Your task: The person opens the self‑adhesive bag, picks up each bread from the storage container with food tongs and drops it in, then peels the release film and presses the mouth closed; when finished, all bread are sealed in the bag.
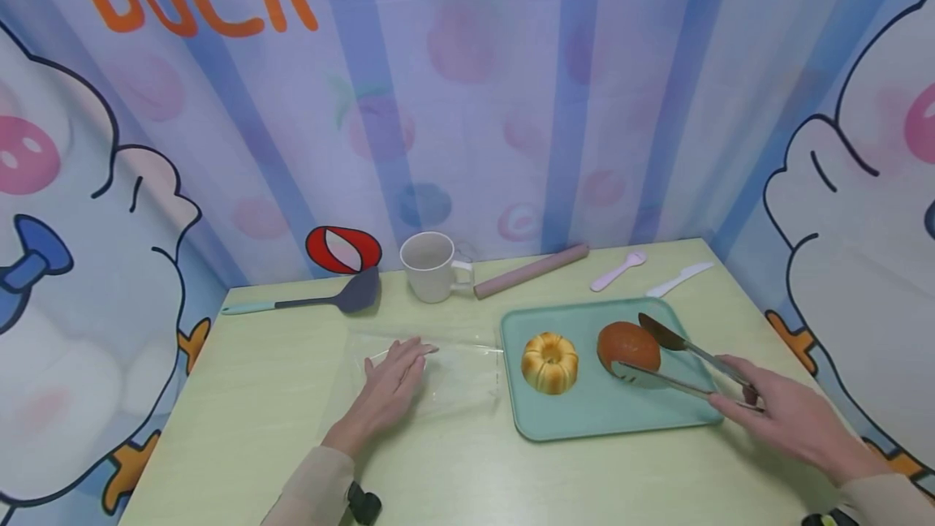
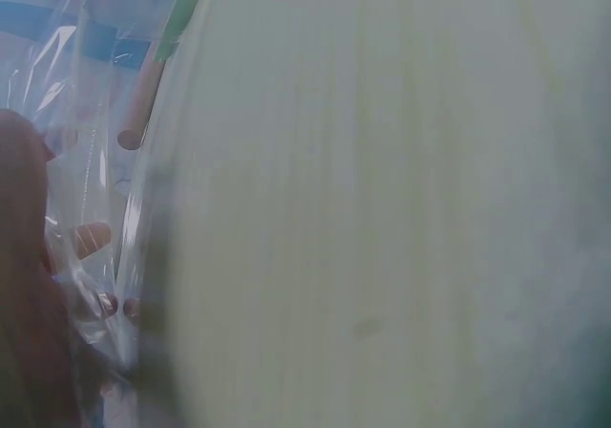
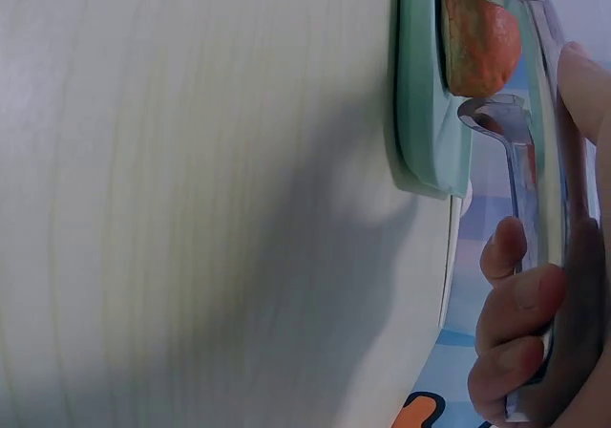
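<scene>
My left hand [image 1: 390, 388] rests on a clear plastic bag [image 1: 463, 372] lying on the table, its fingers stretched out over the film. In the left wrist view, fingertips show through the crinkled bag [image 2: 95, 132]. My right hand [image 1: 792, 412] grips metal tongs [image 1: 701, 355] by their arms. The tongs' spread ends stand on either side of a round brown bun [image 1: 626, 346] on the green tray [image 1: 592, 420]; whether they touch it, I cannot tell. Left of the bun on the tray sits a golden ring-shaped fluted cake [image 1: 550, 364].
Along the table's back edge are a spatula [image 1: 354, 292], a white mug [image 1: 428, 268], a pink rolling pin [image 1: 531, 272], a pink spoon [image 1: 618, 271] and a white knife [image 1: 679, 279]. A printed curtain [image 1: 467, 104] hangs directly behind.
</scene>
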`<control>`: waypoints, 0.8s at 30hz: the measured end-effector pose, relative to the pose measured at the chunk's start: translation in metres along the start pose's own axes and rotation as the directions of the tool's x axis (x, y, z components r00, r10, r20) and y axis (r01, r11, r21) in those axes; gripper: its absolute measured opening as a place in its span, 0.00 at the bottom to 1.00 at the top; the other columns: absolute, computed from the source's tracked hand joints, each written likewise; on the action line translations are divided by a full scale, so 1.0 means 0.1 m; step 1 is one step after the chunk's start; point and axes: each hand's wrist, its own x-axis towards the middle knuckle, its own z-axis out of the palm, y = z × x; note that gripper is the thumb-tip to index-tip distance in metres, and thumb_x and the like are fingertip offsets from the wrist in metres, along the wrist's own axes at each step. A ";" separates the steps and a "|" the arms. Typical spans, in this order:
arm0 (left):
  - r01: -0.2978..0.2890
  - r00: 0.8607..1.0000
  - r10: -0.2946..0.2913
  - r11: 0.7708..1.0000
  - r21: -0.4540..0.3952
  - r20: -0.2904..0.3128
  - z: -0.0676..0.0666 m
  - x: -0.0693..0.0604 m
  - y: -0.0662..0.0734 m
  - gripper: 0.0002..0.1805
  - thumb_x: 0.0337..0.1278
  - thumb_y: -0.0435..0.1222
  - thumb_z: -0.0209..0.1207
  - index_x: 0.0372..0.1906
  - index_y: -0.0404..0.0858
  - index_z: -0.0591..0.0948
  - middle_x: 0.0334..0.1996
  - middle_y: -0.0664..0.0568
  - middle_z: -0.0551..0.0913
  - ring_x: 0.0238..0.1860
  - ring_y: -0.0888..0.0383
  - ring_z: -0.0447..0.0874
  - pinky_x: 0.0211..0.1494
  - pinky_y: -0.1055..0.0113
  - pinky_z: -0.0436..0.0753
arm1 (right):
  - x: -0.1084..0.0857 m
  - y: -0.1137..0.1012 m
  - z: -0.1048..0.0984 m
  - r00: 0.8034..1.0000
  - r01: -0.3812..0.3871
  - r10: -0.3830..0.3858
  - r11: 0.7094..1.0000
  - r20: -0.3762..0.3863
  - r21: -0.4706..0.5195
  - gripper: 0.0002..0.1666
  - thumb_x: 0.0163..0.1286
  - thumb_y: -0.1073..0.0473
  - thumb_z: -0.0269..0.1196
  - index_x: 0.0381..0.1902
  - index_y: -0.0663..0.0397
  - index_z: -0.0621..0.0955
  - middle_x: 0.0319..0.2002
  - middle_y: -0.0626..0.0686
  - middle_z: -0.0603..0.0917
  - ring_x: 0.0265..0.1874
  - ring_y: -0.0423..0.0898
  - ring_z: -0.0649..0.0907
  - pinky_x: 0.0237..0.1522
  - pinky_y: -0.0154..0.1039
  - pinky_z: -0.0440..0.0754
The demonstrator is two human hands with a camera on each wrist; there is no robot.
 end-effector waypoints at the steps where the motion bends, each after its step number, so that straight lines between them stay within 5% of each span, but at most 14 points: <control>1: -0.001 1.000 0.001 1.000 0.000 -0.001 0.00 0.00 0.00 0.22 0.86 0.49 0.41 0.69 0.52 0.80 0.78 0.44 0.69 0.81 0.30 0.54 0.72 0.17 0.34 | 0.00 0.00 0.01 1.000 0.002 -0.002 1.000 0.000 0.002 0.39 0.74 0.35 0.65 0.73 0.51 0.73 0.27 0.42 0.75 0.17 0.35 0.68 0.20 0.34 0.66; 8: -0.005 1.000 0.005 1.000 0.000 -0.004 0.01 0.01 -0.01 0.22 0.86 0.49 0.41 0.68 0.53 0.80 0.78 0.44 0.69 0.81 0.29 0.54 0.71 0.17 0.34 | 0.01 -0.02 0.00 0.999 0.018 -0.018 1.000 0.032 -0.014 0.39 0.73 0.35 0.65 0.72 0.50 0.73 0.27 0.39 0.82 0.21 0.33 0.75 0.22 0.35 0.71; 15: -0.006 1.000 0.006 1.000 0.005 -0.006 0.00 0.01 -0.01 0.22 0.87 0.49 0.40 0.69 0.53 0.80 0.78 0.44 0.69 0.81 0.30 0.54 0.72 0.17 0.34 | 0.03 -0.02 -0.02 0.999 0.051 -0.051 0.997 -0.003 -0.061 0.35 0.74 0.36 0.65 0.68 0.50 0.76 0.17 0.38 0.70 0.13 0.35 0.66 0.18 0.34 0.63; 24: -0.011 1.000 0.011 1.000 -0.006 -0.005 0.01 0.01 -0.04 0.23 0.87 0.50 0.40 0.70 0.53 0.79 0.79 0.45 0.68 0.81 0.30 0.52 0.71 0.17 0.34 | 0.02 -0.03 -0.02 0.999 0.024 -0.020 0.994 0.036 -0.109 0.36 0.76 0.34 0.62 0.68 0.52 0.75 0.17 0.40 0.69 0.13 0.37 0.66 0.17 0.35 0.62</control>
